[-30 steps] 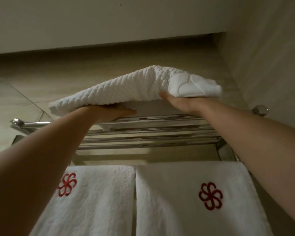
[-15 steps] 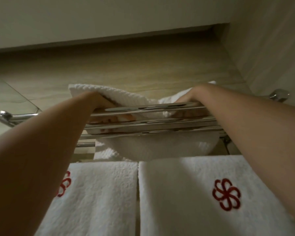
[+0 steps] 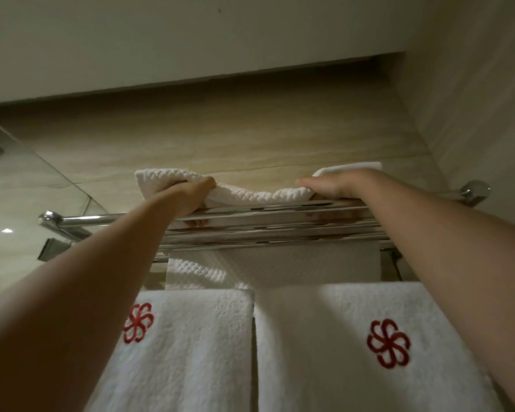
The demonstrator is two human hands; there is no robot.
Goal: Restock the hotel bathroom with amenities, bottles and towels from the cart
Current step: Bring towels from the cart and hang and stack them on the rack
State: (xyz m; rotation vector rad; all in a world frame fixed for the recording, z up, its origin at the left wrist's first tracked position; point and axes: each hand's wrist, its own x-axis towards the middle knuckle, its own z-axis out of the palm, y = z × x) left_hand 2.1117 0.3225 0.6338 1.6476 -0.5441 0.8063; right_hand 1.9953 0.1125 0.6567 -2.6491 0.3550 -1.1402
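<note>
folded towel (image 3: pixel 250 195): white, waffle weave; lay across the top of the rack at frame centre, close against the wall. Both ends sat higher than the sagging middle. A smooth band showed at its right end.
rack (image 3: pixel 280 226): chrome, several horizontal bars stacked close. One rod ran out to a capped end at centre left; a round knob showed at centre right.
left hand (image 3: pixel 195 196): gripped the left end of the folded towel. The thumb was pressed down into the cloth on top; the other fingers were hidden behind the hand and the fold. The forearm ran in from the lower left corner.
right hand (image 3: pixel 336 187): rested on the right end of the folded towel, back of the hand toward the camera, thumb straight and pointing left along the cloth. The fingers were hidden, so I could not tell whether they were curled or flat.
below the bars: more white waffle cloth was visible. Whether it was the same piece could not be told.
left hung towel (image 3: pixel 191 367): white terry, lower centre, with a red pinwheel emblem (image 3: pixel 138 322) near its top left.
right hung towel (image 3: pixel 324 376): just beside it across a narrow gap, with a matching emblem.
glass panel (image 3: pixel 24 185): left edge of frame, with one bright reflection.
wall (image 3: pixel 250 138): beige veined tile, under a pale overhang.
</note>
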